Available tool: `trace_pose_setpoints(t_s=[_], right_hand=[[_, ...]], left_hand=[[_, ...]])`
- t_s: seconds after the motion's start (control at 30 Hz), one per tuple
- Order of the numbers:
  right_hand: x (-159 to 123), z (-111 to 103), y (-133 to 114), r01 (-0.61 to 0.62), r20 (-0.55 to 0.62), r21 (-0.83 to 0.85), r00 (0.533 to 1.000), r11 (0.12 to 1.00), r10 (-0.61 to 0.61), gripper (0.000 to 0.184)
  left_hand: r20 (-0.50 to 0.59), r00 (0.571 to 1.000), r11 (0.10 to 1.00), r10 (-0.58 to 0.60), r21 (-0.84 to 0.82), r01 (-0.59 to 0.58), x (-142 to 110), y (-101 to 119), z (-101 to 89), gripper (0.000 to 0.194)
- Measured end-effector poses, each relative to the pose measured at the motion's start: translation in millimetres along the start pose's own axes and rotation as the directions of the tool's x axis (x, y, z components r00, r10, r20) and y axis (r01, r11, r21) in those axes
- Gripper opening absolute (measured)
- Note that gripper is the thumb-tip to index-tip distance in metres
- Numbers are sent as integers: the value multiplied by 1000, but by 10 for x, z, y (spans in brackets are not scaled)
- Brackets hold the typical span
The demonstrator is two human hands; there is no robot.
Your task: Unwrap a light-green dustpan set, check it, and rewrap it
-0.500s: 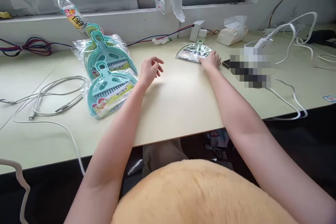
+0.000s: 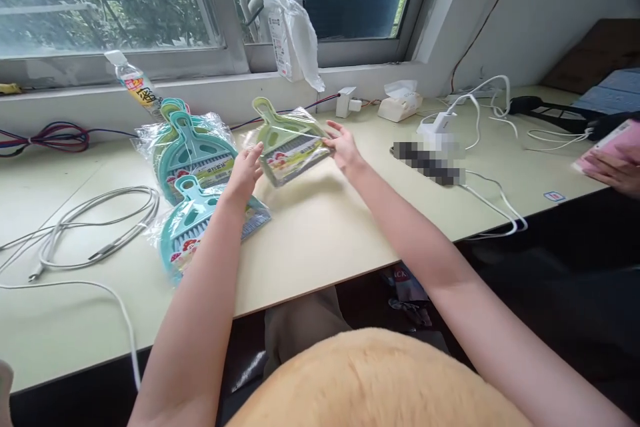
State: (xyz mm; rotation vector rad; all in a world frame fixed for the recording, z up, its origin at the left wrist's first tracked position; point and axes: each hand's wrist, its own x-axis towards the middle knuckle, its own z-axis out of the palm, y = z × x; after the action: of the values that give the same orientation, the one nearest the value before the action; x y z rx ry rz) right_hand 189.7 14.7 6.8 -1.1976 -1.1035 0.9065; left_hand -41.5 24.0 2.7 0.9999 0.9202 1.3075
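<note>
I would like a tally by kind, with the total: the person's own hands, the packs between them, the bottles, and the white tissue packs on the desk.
Own hands: 2 (left hand, right hand)
Packs between them: 1 (green dustpan pack)
Bottle: 1
White tissue pack: 1
Total: 5
</note>
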Motion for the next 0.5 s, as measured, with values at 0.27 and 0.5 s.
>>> trace_pose_setpoints(t_s=[0.27, 0.5], right_hand=[[-359, 280, 21, 430, 218, -604, 899, 671, -380, 35], [-406, 427, 126, 498, 289, -603, 864, 623, -411, 15]], left_hand=[[-138, 990, 997, -26, -81, 15, -119, 62, 86, 27], [-222, 974, 977, 48, -192, -93, -55, 92, 39, 20]])
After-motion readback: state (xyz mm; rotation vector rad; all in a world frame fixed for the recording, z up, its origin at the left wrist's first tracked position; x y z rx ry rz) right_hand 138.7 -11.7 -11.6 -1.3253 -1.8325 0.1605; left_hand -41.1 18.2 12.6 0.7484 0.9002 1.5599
